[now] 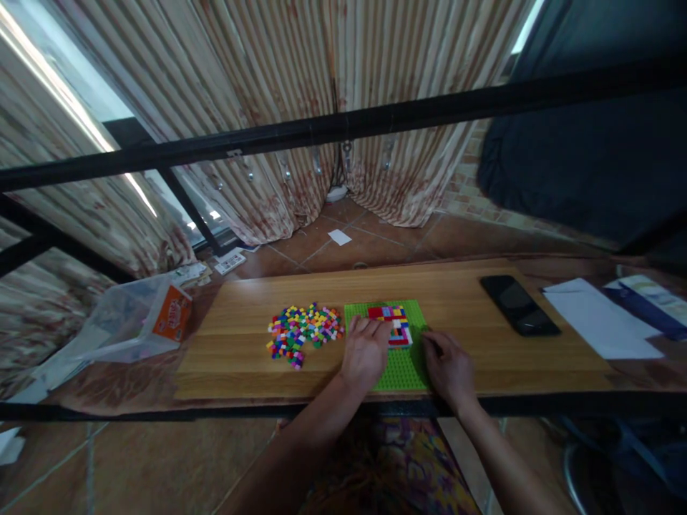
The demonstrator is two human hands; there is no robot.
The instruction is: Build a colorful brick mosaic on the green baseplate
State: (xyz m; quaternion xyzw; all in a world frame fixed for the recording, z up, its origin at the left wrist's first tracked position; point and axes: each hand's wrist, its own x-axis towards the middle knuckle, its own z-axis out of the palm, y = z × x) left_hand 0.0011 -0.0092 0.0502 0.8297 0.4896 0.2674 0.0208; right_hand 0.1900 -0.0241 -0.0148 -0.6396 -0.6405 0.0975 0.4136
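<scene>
A green studded baseplate lies on the wooden board in front of me. On its upper part sits a block of small coloured bricks, mostly red, white and blue. My left hand reaches over the baseplate's left side, fingers bent together at the bricks; whatever they pinch is hidden. Along the right edge of the baseplate rests my right hand, its fingers curled, with their contents out of sight. A spread pile of loose multicoloured bricks lies left of the baseplate.
The wooden board carries a black phone at right. White papers lie beyond it. A clear plastic box with an orange label stands at left. A black metal bar crosses in front of the curtains.
</scene>
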